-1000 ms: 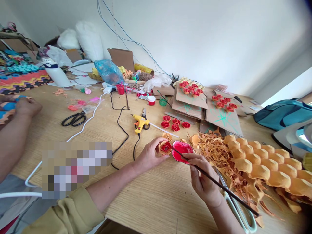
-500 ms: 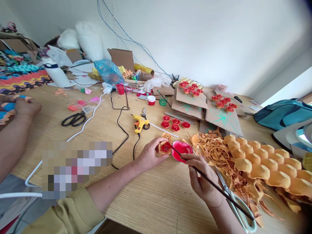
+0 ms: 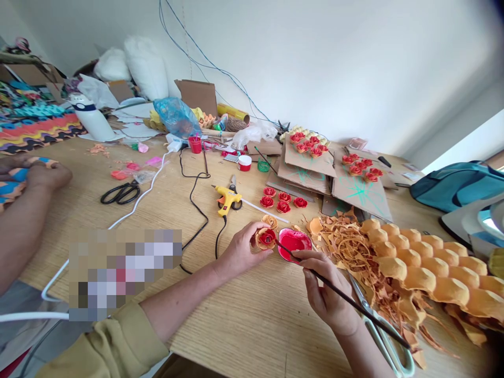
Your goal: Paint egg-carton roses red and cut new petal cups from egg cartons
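Observation:
Between the thumb and fingers of my left hand (image 3: pixel 243 251) is a paper flower (image 3: pixel 266 239), red inside with orange outer petals. My right hand (image 3: pixel 328 289) is closed round a long dark paintbrush (image 3: pixel 346 298), its tip at the flower's right edge. Just below the brush tip's line lies a small dish of red paint (image 3: pixel 294 242). An unpainted orange flower (image 3: pixel 270 221) sits right behind the held one. Several finished red flowers (image 3: pixel 284 197) stand farther back on the table. Large scissors (image 3: pixel 388 341) with pale handles lie beside my right wrist.
Orange egg-carton material (image 3: pixel 425 257) and a heap of scraps (image 3: pixel 350 241) fill the right side. A yellow glue gun (image 3: pixel 228 199) with its cord and black-handled scissors (image 3: pixel 120 193) lie left of centre. Cardboard sheets (image 3: pixel 360 191) carry more red flowers. Another person's hands (image 3: pixel 49 176) work at the left.
The brush tip has shifted slightly left and down along the flower's edge. More red shows on the inner petals. At the left, the other person's hands have moved slightly right.

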Demonstrator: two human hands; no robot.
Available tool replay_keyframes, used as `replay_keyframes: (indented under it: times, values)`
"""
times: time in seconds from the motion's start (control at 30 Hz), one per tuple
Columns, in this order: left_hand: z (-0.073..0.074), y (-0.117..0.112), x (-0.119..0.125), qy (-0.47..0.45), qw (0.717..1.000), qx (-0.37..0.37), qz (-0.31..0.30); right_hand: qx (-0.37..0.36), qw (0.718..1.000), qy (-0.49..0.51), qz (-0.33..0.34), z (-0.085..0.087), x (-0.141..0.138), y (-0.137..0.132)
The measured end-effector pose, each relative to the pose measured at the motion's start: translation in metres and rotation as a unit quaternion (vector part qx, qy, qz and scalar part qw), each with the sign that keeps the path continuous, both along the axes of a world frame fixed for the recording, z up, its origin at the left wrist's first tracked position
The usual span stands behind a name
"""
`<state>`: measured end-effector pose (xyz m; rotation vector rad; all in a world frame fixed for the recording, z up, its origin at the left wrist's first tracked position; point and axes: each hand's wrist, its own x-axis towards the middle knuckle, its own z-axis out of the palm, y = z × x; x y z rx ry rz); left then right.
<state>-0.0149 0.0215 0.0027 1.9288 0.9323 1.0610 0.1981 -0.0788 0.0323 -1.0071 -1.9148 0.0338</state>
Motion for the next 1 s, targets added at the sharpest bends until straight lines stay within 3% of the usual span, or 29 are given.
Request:
replay_keyframes:
  times: [0.33,0.57,0.8,1.0]
  values:
    - [-0.004,0.003,0.002,-0.046,0.996,-0.073,0.011,-0.026,0.995,0.080,-0.058,-0.011,0.007,0.006]
    - [-0.015,0.014,0.004,-0.118,0.986,-0.120,-0.012,-0.039,0.989,0.032,-0.137,-0.012,0.012,0.008]
    - [-0.021,0.017,0.005,-0.113,0.987,-0.116,-0.003,-0.044,0.988,0.022,-0.143,-0.009,0.009,0.009]
    - [-0.017,0.015,0.005,-0.100,0.988,-0.114,0.003,-0.063,0.988,0.035,-0.135,-0.010,0.009,0.010]
